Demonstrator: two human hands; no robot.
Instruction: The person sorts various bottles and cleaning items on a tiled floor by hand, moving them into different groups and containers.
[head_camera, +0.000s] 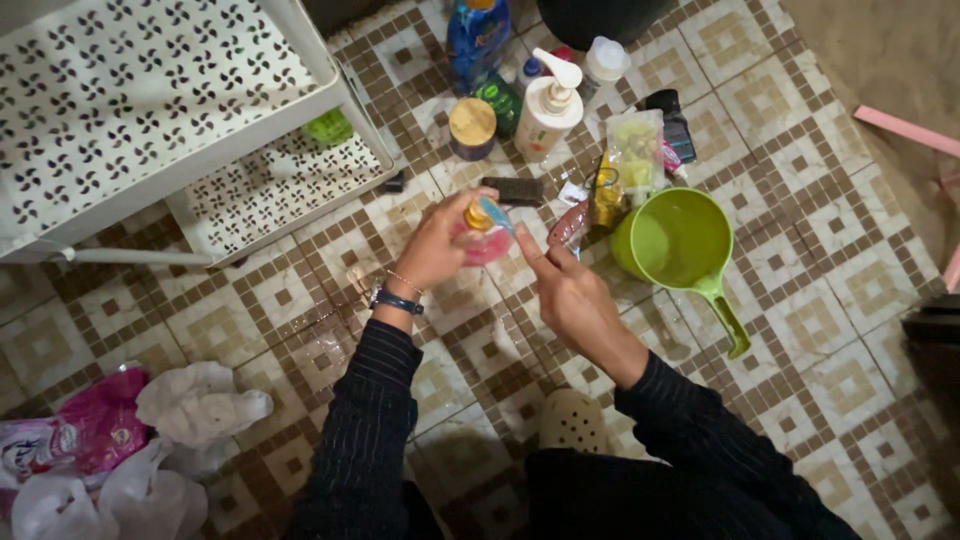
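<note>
Item count, positions referenced to the green scoop (680, 245): one green scoop with handle, on the tiled floor; one small pink bottle (484, 235) with a yellow cap, left of the scoop, held in two hands, left hand (437, 248) and right hand (572, 300); one white pump bottle (548, 112), above-left of the scoop; one blue bottle (476, 38), farther above-left; one brown-lidded jar (472, 127), left of the pump bottle; one dark brush block (513, 190), left of the scoop; one white perforated rack (150, 110), far left; three bags, one pink (95, 430) and two white (200, 405), far below-left.
</note>
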